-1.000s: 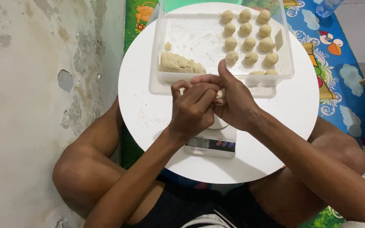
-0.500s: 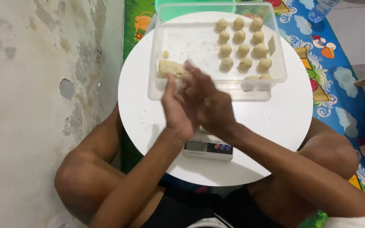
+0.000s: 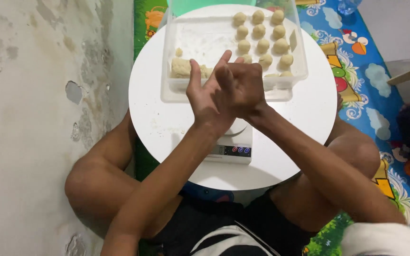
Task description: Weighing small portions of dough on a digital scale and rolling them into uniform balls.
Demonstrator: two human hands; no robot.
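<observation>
- Together, left hand (image 3: pixel 205 97) and right hand (image 3: pixel 243 87) press palm to palm above the scale (image 3: pixel 231 147); what the fingers enclose cannot be told.
- Pale round dough balls (image 3: pixel 262 33) fill the tray (image 3: pixel 181 92) far right; a dough lump (image 3: pixel 182 68) lies left, on the tabletop (image 3: pixel 300 123).

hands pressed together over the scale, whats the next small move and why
Probably reach forward and set what is between the palms next to the dough balls. The left hand and right hand are pressed palm to palm above the scale, hiding anything between them. The balls sit in rows on the right of the tray, with a lump on its left.
</observation>
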